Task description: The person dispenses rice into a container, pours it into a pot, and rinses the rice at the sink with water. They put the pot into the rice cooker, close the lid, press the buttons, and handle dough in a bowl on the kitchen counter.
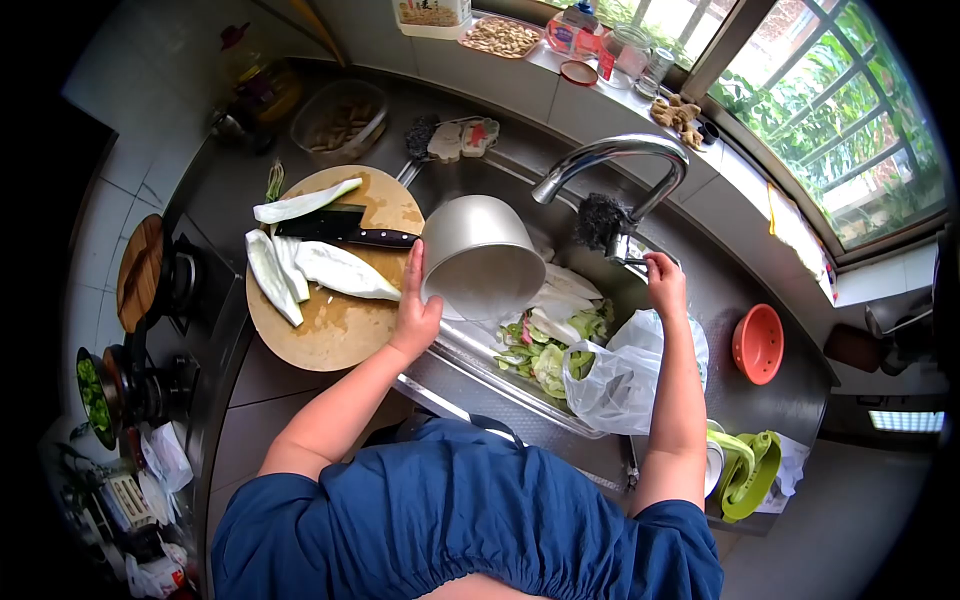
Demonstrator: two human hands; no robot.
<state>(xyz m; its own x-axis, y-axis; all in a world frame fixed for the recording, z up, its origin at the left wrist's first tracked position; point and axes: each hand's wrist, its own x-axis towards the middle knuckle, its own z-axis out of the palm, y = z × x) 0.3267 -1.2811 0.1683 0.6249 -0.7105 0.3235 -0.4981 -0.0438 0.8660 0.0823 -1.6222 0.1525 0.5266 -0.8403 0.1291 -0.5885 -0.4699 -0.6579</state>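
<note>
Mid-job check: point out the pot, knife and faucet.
Pot point(484, 264), head view: on its inner wall.
Knife point(338, 224), head view: on the blade, near the handle.
Faucet point(622, 148), head view: on the spout's arch.

2 hands point(416, 318). 1 metal pot point(476, 222), 1 faucet point(617, 147), 1 knife point(340, 222). 1 round cutting board point(340, 335) w/ 4 pale vegetable pieces point(345, 271). 1 plastic bag point(630, 362), 1 orange-red bowl point(758, 345). Leafy greens point(548, 365): too jumbled to count.

Left fingers point(415, 265) hold a pot point(478, 222), right fingers point(656, 266) the tap point(622, 148).
</note>
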